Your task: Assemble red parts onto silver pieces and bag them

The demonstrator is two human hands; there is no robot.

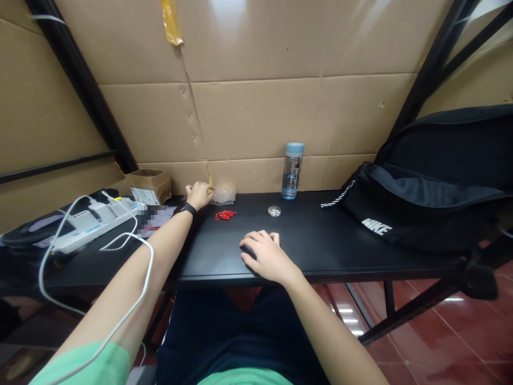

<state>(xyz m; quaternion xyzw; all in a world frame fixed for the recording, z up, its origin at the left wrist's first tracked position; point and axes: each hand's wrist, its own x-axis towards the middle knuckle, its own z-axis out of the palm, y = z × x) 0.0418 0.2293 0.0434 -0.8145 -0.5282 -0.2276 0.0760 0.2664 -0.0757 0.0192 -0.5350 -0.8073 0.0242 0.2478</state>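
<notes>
My left hand (199, 195), with a dark band on its wrist, reaches to the back of the black table. Its fingers are apart, close to a crumpled clear plastic bag (224, 194); I cannot tell whether they touch it. Near the front edge lies my right hand (265, 255), fingers bent and spread. A dark patch shows between its thumb and forefinger; whether that is an object or shadow I cannot tell. Between the hands sit a small pile of red pieces (226, 215) and a clear, round, shiny object (274, 211).
A blue-capped water bottle (292, 171) stands by the cardboard wall (256, 117). On the right is a black backpack (420, 203). Left are an open cardboard box (150, 184) and a white power strip (96, 222); its white cable (149, 267) crosses over my left forearm.
</notes>
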